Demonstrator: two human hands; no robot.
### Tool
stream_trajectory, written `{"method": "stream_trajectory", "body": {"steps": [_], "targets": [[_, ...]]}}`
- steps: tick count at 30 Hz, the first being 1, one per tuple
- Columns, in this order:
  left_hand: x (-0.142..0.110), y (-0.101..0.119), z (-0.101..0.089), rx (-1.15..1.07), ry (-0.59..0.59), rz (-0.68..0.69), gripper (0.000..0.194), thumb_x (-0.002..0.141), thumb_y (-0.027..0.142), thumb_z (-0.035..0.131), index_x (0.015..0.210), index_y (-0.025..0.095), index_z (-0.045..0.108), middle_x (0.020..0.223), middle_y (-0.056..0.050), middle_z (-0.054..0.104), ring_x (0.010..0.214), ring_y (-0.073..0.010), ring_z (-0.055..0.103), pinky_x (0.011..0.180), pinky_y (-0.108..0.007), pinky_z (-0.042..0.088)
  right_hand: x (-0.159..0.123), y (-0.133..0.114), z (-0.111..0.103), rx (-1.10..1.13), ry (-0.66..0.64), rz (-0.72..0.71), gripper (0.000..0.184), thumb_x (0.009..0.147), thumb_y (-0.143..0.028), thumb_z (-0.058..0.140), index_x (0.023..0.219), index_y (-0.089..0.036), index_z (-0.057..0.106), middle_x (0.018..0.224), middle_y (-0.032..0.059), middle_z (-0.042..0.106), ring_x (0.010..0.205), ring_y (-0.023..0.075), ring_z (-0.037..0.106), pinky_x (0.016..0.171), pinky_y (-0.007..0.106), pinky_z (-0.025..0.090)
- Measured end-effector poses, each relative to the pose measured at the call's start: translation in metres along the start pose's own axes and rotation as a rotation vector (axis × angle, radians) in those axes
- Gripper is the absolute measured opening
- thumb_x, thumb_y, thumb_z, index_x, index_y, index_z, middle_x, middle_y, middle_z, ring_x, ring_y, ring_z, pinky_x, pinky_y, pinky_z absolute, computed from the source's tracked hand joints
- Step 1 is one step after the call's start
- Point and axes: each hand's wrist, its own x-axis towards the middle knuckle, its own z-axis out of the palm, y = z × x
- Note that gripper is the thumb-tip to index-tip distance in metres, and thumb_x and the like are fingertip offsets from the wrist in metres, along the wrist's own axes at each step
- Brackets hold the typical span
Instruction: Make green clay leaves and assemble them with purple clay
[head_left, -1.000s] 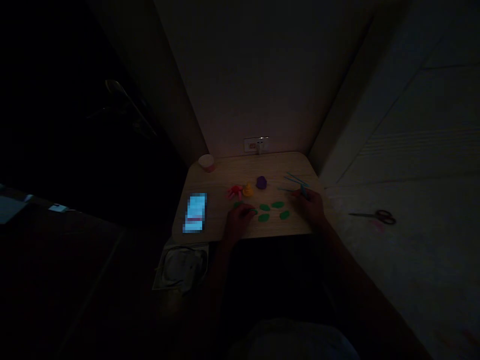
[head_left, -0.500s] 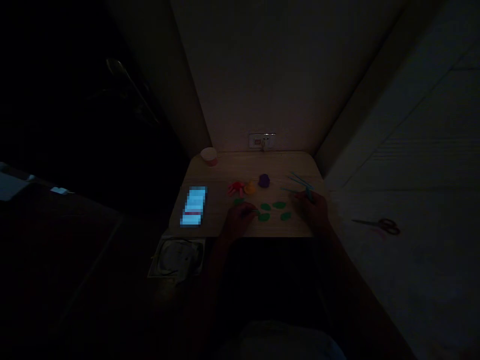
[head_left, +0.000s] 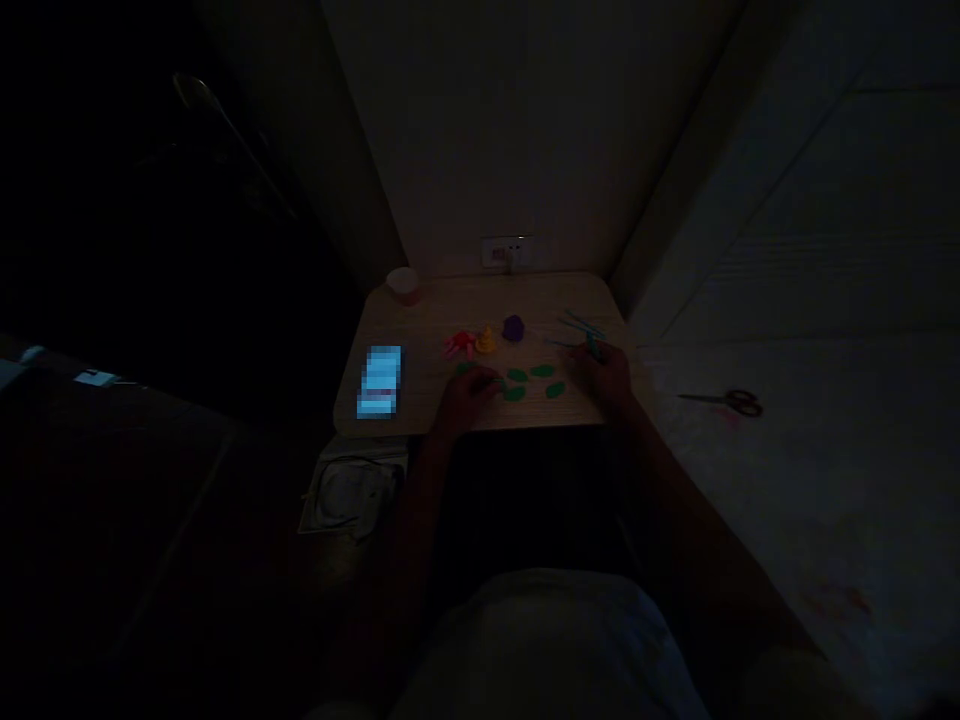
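Observation:
The scene is very dark. My left hand [head_left: 466, 396] rests on a small wooden table [head_left: 427, 410], fingers curled on a green clay piece [head_left: 491, 385]. More flat green clay pieces [head_left: 541, 371] lie between my hands. My right hand [head_left: 606, 374] is closed around a thin teal tool [head_left: 592, 345] near some teal sticks [head_left: 579, 322]. Behind them sit a red clay shape [head_left: 458, 343], a yellow one [head_left: 487, 341] and a purple ball [head_left: 513, 328].
A lit phone [head_left: 380, 380] lies at the table's left. A pink cup [head_left: 403, 285] stands at the back left corner, a wall socket [head_left: 505, 253] behind. Red-handled scissors [head_left: 731, 401] lie on the pale surface to the right. A pale bag [head_left: 349, 495] sits below the table.
The view has shifted, so the table sits higher and slightly left in the frame. Both hands stay in the same places on the table, holding the same things.

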Motion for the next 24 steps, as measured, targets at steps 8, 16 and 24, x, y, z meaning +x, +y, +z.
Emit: {"method": "stream_trajectory", "body": {"steps": [8,16,24], "targets": [[-0.0009,-0.0016,-0.0016,-0.045,0.016,0.017,0.025,0.079,0.039,0.079,0.093,0.019,0.075,0.094,-0.004,0.078,0.091,-0.0204,0.074,0.087,-0.033,0.058,-0.0021,-0.0010,-0.0006,-0.017,-0.014,-0.005,0.025,0.080,-0.045,0.065,0.080,-0.021,0.075,0.081,0.0050,0.075,0.081,0.0237,0.069,0.077,0.035,0.053],[-0.0015,-0.0045,-0.0030,-0.031,0.002,0.019,0.032,0.078,0.038,0.081,0.103,0.019,0.076,0.101,-0.005,0.079,0.096,-0.0209,0.074,0.089,-0.034,0.058,-0.0037,-0.0047,0.0000,-0.021,-0.010,-0.003,0.026,0.079,-0.046,0.067,0.080,-0.021,0.075,0.080,0.0053,0.075,0.079,0.0240,0.068,0.077,0.036,0.053],[-0.0050,0.0010,-0.0037,0.032,0.000,0.000,0.021,0.078,0.037,0.080,0.091,0.021,0.080,0.091,-0.004,0.080,0.086,-0.0211,0.072,0.081,-0.033,0.057,-0.0047,-0.0056,0.0002,-0.028,-0.017,-0.032,0.024,0.080,-0.044,0.066,0.077,-0.022,0.075,0.079,0.0056,0.075,0.078,0.0253,0.069,0.075,0.037,0.054]]}}
